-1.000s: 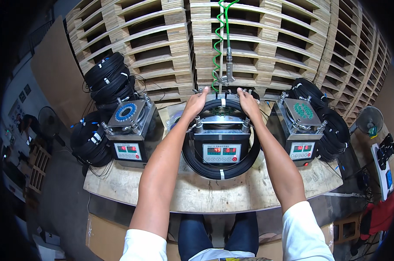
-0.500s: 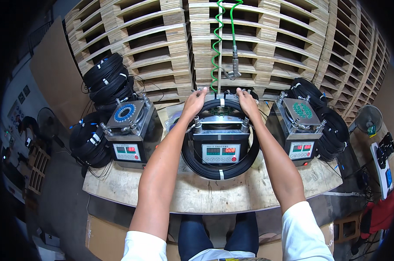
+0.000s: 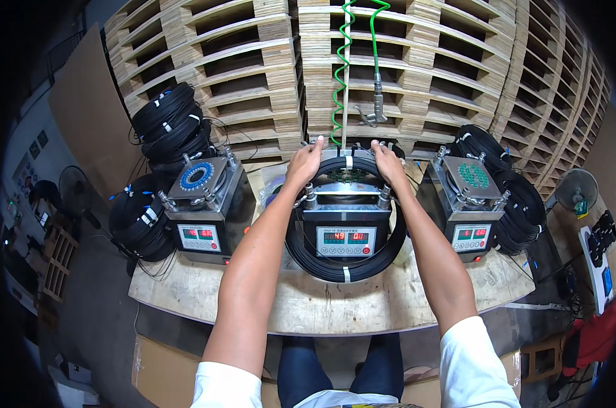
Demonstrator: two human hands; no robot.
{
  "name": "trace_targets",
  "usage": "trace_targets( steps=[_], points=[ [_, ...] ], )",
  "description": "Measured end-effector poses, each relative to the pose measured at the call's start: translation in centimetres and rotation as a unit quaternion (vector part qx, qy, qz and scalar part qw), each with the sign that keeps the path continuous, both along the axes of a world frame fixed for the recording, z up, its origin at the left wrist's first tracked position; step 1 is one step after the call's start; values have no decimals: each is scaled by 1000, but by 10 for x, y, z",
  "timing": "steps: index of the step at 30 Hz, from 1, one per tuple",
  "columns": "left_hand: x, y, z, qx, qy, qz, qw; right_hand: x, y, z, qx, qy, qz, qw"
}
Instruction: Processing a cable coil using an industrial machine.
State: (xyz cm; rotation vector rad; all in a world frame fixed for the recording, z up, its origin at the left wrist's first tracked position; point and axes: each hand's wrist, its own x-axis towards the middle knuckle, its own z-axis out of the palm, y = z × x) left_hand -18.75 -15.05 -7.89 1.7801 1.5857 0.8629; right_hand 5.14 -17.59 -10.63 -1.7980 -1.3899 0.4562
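Observation:
A large ring-shaped coil of black cable [image 3: 346, 273], bound with white ties, hangs around the middle bench machine [image 3: 311, 234]. This machine has a dark body, a lit red-digit panel and a metal top with corner posts. My left hand [image 3: 306, 162] is at the far left corner of the machine, beside the coil's upper edge. At the far right corner, my right hand [image 3: 387, 163] mirrors it. Both hands have thumbs up and fingers curled down, with the fingertips hidden behind metal fittings. What they grip does not show clearly.
Similar machines stand left [image 3: 200, 234] and right [image 3: 469, 234], with blue and green connector rings on top. Black cable coils are stacked at left [image 3: 165, 122] and right [image 3: 518, 211]. An air gun [image 3: 378, 102] hangs from a green coiled hose before wooden pallets [image 3: 253, 88].
The middle machine's panel now shows different lit digits, and so do the side ones. The air gun has swung slightly right. My hands stay in nearly the same place.

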Motion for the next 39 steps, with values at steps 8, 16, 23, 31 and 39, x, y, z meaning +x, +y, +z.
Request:
trace_targets(
  steps=[8, 16, 23, 31, 39],
  points=[
    [-1, 6, -10, 61, -69, -25, 995, -6, -7, 4, 46, 21, -14, 999],
    [-5, 16, -16, 8, -66, -11, 998, -16, -14, 9, 50, -6, -58, 997],
    [1, 6, -10, -1, -35, 2, 999, -4, -2, -5, 112, 11, -50, 992],
    [-2, 5, -11, 14, -45, -1, 999, -5, 3, -9, 68, -20, -35, 997],
    [-3, 4, -4, 22, -17, 19, 999, -21, 4, 7, 24, -59, -54, 997]
  ],
)
